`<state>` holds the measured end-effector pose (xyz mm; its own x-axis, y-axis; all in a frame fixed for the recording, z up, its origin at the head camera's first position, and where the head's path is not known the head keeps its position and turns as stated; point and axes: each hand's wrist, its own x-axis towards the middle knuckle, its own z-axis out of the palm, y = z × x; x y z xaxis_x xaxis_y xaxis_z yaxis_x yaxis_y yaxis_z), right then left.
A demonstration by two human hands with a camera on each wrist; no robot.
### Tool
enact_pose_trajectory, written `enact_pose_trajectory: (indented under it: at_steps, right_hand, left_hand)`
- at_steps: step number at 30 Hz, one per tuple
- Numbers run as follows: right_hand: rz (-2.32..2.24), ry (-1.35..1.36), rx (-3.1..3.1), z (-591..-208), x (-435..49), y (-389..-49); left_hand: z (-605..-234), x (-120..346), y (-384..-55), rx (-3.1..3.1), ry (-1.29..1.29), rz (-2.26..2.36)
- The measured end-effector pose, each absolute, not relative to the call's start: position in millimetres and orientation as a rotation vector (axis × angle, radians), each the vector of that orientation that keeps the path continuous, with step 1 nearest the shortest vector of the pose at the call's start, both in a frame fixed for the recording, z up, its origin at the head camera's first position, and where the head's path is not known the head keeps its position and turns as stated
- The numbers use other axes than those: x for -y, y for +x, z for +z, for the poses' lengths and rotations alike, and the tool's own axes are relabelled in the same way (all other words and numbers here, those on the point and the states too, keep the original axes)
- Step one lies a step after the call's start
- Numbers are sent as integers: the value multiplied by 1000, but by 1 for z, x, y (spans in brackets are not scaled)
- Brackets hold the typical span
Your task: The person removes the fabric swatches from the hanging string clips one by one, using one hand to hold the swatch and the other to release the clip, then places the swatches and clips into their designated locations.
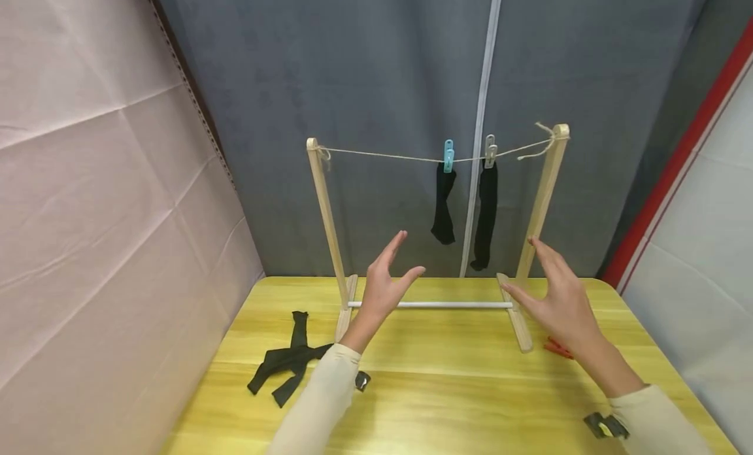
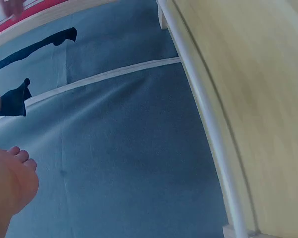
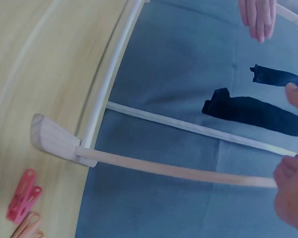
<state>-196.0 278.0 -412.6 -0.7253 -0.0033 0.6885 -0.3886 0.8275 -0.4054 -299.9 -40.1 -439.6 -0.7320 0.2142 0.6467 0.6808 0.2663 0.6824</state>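
Note:
Two black socks hang from a string on a small wooden drying rack (image 1: 324,213). A blue clothespin (image 1: 449,155) clips the shorter sock (image 1: 444,206), and a grey clothespin (image 1: 490,151) clips the longer sock (image 1: 485,213). In front of the rack my left hand (image 1: 384,286) is raised, thumb and fingers spread apart, holding nothing. My right hand (image 1: 561,298) is likewise raised near the right post, its thumb and fingers apart and nothing between them. Both socks also show in the right wrist view, the longer sock (image 3: 253,111) nearer the right hand (image 3: 294,193).
Black socks (image 1: 291,358) lie crossed on the yellow wooden table (image 1: 435,389), left of the left forearm. A red clothespin (image 1: 557,348) lies by the rack's right foot (image 1: 518,321), with an orange one (image 3: 29,227) beside it. A white bar (image 1: 453,304) joins the feet; a grey curtain (image 1: 376,69) hangs behind.

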Motion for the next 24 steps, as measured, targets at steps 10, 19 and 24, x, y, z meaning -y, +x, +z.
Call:
enact_pose_trajectory:
  at_steps: [10,19,24]
  right_hand:
    - [624,550,2247,-393,-252,-213]
    - [525,619,2128,-355,-224,-227]
    - [519,676,2040,-330,-207,-235]
  left_hand:
    - [-427,17,-318,2064,-857,-1871]
    - [-422,-1,-335,1973,-901,-2131]
    - [-423,-9,-337,1959,-843,-2204]
